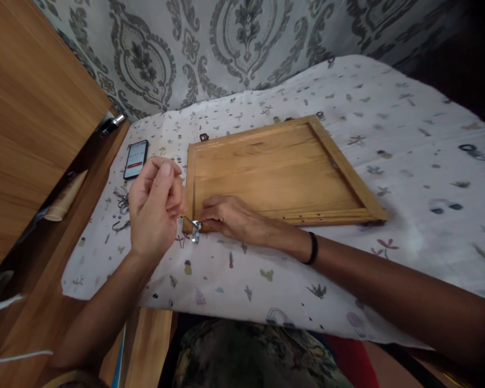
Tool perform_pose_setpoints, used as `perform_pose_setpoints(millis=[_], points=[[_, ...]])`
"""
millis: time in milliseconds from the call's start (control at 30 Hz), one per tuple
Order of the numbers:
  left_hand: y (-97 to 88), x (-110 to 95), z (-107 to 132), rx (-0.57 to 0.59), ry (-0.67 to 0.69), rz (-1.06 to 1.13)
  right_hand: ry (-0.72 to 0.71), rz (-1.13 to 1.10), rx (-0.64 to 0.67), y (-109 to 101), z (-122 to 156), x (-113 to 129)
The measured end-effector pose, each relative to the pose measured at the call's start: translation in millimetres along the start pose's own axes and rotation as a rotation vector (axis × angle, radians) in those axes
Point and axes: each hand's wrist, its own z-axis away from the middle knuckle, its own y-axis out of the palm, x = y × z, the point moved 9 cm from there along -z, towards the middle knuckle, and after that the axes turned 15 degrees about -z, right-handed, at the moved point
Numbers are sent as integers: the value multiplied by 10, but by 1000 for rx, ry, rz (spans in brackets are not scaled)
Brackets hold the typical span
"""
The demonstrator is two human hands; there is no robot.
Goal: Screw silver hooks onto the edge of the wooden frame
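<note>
The wooden panel, with its raised rim, lies flat on the patterned sheet, its near left corner just short of the sheet's front edge. At that corner a small metal bracket hangs past the panel's edge. The right hand lies low along the near rim, its fingertips pinched together on the bracket. The left hand hovers just left of the corner, fingers curled tight around a thin tool whose tip meets the bracket. Loose metal hooks and a phone crowd the left strip beside the wooden cabinet side; to the right of the panel the sheet lies broad and open.
</note>
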Motion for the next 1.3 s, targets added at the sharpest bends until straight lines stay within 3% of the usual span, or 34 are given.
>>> perform_pose_setpoints(millis=[167,367,433,533,733,833,967,1200,1300], points=[[139,-25,0,170,-11,28,-18,-19,-21,-11,9,21],[324,8,5,667,6,137,-44,-39,-42,-26,21,26],[321,37,-11,750,1,173,-49,-36,-41,-19,17,19],[263,87,-99,654,-22,159,-45,-33,-39,-15,9,4],[-54,81,-117,34,-20,-10,-12,-15,-10,2,3,-14],[-103,59,-37,-65,-15,1,-8,-2,-19,-6,7,0],[-14,57,-33,51,-29,40,-4,6,-17,-7,7,10],[245,20,-63,508,16,119,-47,-56,-25,-12,11,8],[258,32,-60,597,20,149,-70,-51,-37,-9,12,-1]])
